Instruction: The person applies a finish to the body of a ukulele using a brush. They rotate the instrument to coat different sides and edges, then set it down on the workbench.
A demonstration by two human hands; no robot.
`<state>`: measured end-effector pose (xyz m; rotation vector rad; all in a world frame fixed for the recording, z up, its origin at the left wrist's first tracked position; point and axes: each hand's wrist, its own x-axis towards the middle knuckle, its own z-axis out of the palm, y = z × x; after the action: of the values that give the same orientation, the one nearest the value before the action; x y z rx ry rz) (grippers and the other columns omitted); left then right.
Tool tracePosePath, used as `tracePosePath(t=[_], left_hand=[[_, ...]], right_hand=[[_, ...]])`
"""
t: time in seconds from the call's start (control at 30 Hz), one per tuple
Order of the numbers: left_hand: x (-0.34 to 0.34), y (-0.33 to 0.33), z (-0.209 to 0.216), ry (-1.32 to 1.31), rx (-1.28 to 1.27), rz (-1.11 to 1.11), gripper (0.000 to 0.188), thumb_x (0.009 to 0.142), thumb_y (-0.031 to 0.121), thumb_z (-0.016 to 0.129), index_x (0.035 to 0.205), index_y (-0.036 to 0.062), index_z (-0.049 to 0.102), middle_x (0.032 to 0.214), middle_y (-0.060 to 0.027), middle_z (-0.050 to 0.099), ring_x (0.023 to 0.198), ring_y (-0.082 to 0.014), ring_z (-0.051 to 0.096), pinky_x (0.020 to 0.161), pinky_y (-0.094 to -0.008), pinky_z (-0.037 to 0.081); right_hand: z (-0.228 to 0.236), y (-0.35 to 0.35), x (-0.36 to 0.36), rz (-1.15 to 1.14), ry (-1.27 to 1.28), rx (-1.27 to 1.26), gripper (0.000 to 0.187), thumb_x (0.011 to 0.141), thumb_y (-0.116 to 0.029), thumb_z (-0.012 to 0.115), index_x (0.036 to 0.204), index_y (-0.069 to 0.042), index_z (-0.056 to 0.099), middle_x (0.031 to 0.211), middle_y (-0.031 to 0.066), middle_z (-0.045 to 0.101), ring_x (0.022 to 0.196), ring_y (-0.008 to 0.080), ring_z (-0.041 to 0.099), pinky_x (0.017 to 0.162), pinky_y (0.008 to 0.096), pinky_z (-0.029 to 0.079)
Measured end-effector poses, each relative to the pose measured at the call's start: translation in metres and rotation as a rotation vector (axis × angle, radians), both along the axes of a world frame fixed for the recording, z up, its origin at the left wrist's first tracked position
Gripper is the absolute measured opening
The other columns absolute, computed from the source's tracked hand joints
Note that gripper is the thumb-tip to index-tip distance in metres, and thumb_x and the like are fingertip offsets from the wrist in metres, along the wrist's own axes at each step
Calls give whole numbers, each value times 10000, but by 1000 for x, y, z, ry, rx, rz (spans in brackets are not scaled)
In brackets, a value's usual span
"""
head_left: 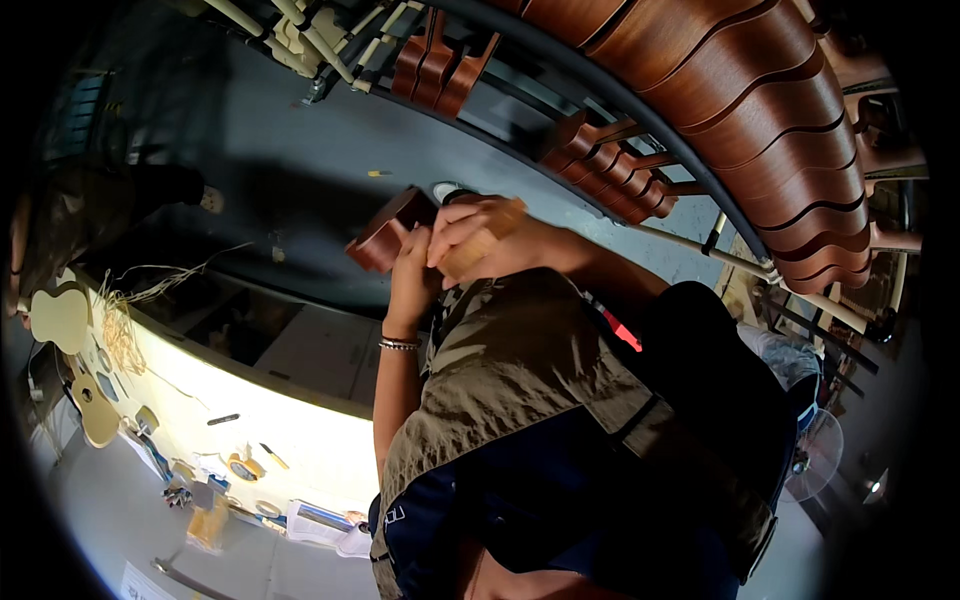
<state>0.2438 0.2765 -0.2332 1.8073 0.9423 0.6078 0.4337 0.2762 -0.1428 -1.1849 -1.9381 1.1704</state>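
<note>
A reddish-brown ukulele body (385, 235) sticks out beyond my hands, tilted, near the middle of the view. My left hand (408, 272), below a beaded bracelet, is closed on the near end of the ukulele, where the neck is mostly hidden. Just right of it, my right hand (482, 232) has its fingers wrapped over a tan, flat-sided block (468, 257). The block is smeared by motion, and its exact kind does not show. Both hands are close together above my brown apron (500, 340). Whether the block touches the ukulele is hidden.
Curved racks with several reddish-brown ukuleles (720, 100) stand to the right and ahead. On the left is a brightly lit workbench (330, 450) with a tape roll (245, 467), a knife (273, 456) and pale instrument-shaped pieces (60, 318). Another person (95, 215) is at far left.
</note>
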Motion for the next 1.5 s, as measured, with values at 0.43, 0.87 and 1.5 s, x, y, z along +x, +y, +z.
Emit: tracePosePath(t=[0.43,0.87,1.5], left_hand=[[-22,-36,-58,309,-218,173,314,797,118,637,1094,57,556,1059,-130,599,973,-305,574,798,-362,464],[-99,-173,-146,707,-844,336,309,814,251,613,1077,90,592,960,-127,649,919,-264,624,774,-345,486],[-68,-171,-162,344,-922,669,283,847,214,584,1074,47,570,867,-93,649,815,-163,626,742,-290,483]], right_hand=[[-186,-35,89,-872,16,31,195,760,-87,638,936,-18,591,877,87,603,798,222,592,705,320,469],[-276,28,247,-1666,360,-169,253,842,-60,543,1063,55,503,854,159,606,559,225,630,479,281,535],[-357,85,283,-1639,751,-884,451,792,-136,671,1183,-19,481,1213,167,464,1055,245,484,780,364,519]])
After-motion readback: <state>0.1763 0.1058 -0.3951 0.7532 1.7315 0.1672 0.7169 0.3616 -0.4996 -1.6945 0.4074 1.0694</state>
